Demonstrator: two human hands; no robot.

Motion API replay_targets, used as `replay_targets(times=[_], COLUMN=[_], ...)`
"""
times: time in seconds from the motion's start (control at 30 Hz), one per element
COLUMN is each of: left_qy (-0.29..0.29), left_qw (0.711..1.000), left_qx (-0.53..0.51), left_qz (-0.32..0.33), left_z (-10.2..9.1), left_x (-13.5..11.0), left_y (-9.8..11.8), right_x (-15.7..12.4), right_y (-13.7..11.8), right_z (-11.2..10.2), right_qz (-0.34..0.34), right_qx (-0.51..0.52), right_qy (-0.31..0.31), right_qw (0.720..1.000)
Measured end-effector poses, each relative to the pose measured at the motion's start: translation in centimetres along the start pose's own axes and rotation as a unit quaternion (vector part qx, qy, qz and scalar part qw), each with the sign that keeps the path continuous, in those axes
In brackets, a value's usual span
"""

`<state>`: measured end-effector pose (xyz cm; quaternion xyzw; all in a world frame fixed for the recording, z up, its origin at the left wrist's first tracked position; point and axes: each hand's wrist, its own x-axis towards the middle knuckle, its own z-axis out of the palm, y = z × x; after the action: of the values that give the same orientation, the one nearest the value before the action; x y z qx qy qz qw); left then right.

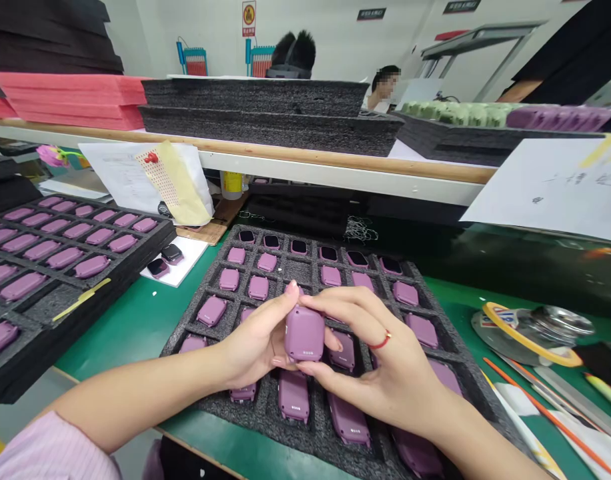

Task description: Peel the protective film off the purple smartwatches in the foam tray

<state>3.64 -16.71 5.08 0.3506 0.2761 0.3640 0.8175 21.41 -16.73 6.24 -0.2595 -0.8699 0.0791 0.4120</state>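
A purple smartwatch case (304,335) is held up between my two hands, its back with a row of small metal contacts toward me. My left hand (255,333) grips its left side, thumb on the top edge and fingers beneath. From the right, my right hand (380,353) pinches it, with fingertips at the top and thumb at the lower edge. Below both hands lies a black foam tray (305,440) with purple watch cases in its compartments. Most cases there lie back up; the far row shows dark screens. One compartment (292,268) in the second row holds no case.
Another foam tray (80,293) of purple cases stands at left, a yellow strip on its edge. Two dark-screened watches (165,260) lie on white paper. Tweezers, sticks and a round metal-topped container (530,327) are at right. A shelf (335,175) with foam stacks crosses above.
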Motion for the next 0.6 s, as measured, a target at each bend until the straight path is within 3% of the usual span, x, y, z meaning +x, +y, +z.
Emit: replay_targets(times=[0.1, 0.17, 0.23, 0.27, 0.33, 0.5, 0.6], left_qy=[0.029, 0.047, 0.038, 0.021, -0.014, -0.037, -0.046], left_qw=[0.999, 0.996, 0.987, 0.981, 0.966, 0.946, 0.943], left_qx=[0.030, 0.076, 0.150, 0.187, 0.245, 0.305, 0.315], left_qz=[-0.010, -0.021, -0.041, -0.054, -0.077, -0.102, -0.102], left_z=[0.1, 0.2, 0.2, 0.2, 0.1, -0.3, -0.4], left_x=[0.1, 0.2, 0.3, 0.3, 0.2, 0.3, 0.5], left_y=[-0.2, -0.2, -0.1, -0.1, 0.0, -0.2, -0.3], right_x=[0.1, 0.6, 1.2, 1.5, 2.1, 3.5, 5.1], right_y=[1.4, 3.3, 5.7, 6.9, 8.9, 11.3, 12.4], right_z=[-0.4, -0.7, -0.7, -0.5, 0.4, 3.3, 2.9], right_qz=[-0.005, 0.063, 0.177, 0.226, 0.252, 0.238, 0.249], right_qx=[-0.036, -0.062, -0.081, -0.093, -0.107, -0.139, -0.161], right_qy=[0.019, 0.047, 0.043, 0.021, -0.016, -0.130, -0.190], right_qw=[0.999, 0.995, 0.980, 0.970, 0.962, 0.952, 0.936])
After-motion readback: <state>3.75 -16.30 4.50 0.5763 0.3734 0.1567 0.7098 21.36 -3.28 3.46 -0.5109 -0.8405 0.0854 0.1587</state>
